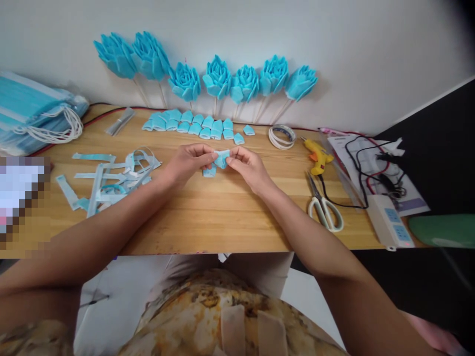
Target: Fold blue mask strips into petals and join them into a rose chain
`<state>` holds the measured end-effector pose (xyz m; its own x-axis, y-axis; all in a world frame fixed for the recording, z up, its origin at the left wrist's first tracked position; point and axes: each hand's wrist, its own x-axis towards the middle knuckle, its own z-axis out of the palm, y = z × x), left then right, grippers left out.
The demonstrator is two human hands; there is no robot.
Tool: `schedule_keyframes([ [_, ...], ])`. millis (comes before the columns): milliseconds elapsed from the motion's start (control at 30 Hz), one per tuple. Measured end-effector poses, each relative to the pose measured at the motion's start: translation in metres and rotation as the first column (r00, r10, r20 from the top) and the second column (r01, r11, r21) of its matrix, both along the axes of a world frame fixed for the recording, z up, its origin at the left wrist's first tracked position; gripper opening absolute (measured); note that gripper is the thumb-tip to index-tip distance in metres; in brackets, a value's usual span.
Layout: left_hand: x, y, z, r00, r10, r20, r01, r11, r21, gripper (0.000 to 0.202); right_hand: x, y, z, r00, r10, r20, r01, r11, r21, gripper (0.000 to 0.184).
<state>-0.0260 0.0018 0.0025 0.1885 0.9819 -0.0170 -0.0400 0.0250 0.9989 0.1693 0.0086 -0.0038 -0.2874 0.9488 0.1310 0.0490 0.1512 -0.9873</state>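
Both hands meet over the middle of the wooden table point(208, 217). My left hand point(191, 160) and my right hand point(247, 165) each pinch one side of a small light-blue mask-fabric piece point(221, 159), fingers closed on it. Another folded blue piece point(210, 172) lies on the table just below them. Behind the hands sits a row of several folded blue petals point(193, 126). Several finished blue fabric flowers point(217, 76) on sticks lean against the wall.
Cut mask strips and scraps point(111, 178) litter the left. A stack of face masks point(33, 111) lies far left. On the right are a tape roll point(282, 136), a yellow glue gun point(317, 155), scissors point(324, 207), a power strip point(389, 222) and cables.
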Motion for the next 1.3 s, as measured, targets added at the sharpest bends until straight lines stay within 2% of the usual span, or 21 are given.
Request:
schedule_keyframes([
  [167,0.0,0.0,-0.007,0.986,-0.103,0.129,0.105,0.994,-0.009,0.029,0.0,0.0,0.0,0.999,-0.041,-0.028,0.04,0.999,-0.03,0.022],
  [333,-0.001,0.0,-0.001,0.965,-0.134,0.225,0.139,0.99,-0.007,0.032,0.003,0.002,0.001,0.995,-0.1,-0.026,0.1,0.995,-0.022,0.019],
  [467,-0.005,-0.001,0.008,0.997,-0.074,0.016,0.072,0.989,0.133,0.032,0.003,0.001,0.004,0.996,-0.082,0.045,0.081,0.996,0.022,0.019],
  [567,-0.005,-0.004,0.011,0.987,-0.068,-0.147,0.097,0.975,0.202,0.03,0.0,-0.004,0.006,0.991,-0.046,0.125,0.033,0.994,0.1,0.017],
  [733,-0.003,-0.004,0.009,0.972,-0.055,-0.23,0.106,0.971,0.214,0.019,-0.003,-0.011,0.009,0.97,-0.062,0.235,0.001,0.968,0.252,0.012],
  [833,-0.004,-0.002,0.007,0.975,-0.035,-0.221,0.083,0.974,0.211,0.019,-0.002,-0.009,0.007,0.976,-0.061,0.207,0.02,0.981,0.192,0.015],
  [1067,-0.002,-0.001,0.006,0.988,-0.064,-0.144,0.081,0.99,0.115,0.018,0.004,-0.001,0.002,0.993,-0.114,0.003,0.114,0.993,-0.007,0.025],
  [1200,-0.002,-0.002,0.011,0.996,-0.01,-0.086,0.018,0.996,0.09,0.016,0.006,0.001,0.001,0.992,-0.041,-0.116,0.025,0.991,-0.132,0.036],
  [1300,-0.003,-0.002,0.013,0.998,0.024,-0.063,-0.018,0.996,0.09,0.019,0.006,0.001,0.0,0.99,0.029,-0.138,-0.048,0.989,-0.14,0.037],
])
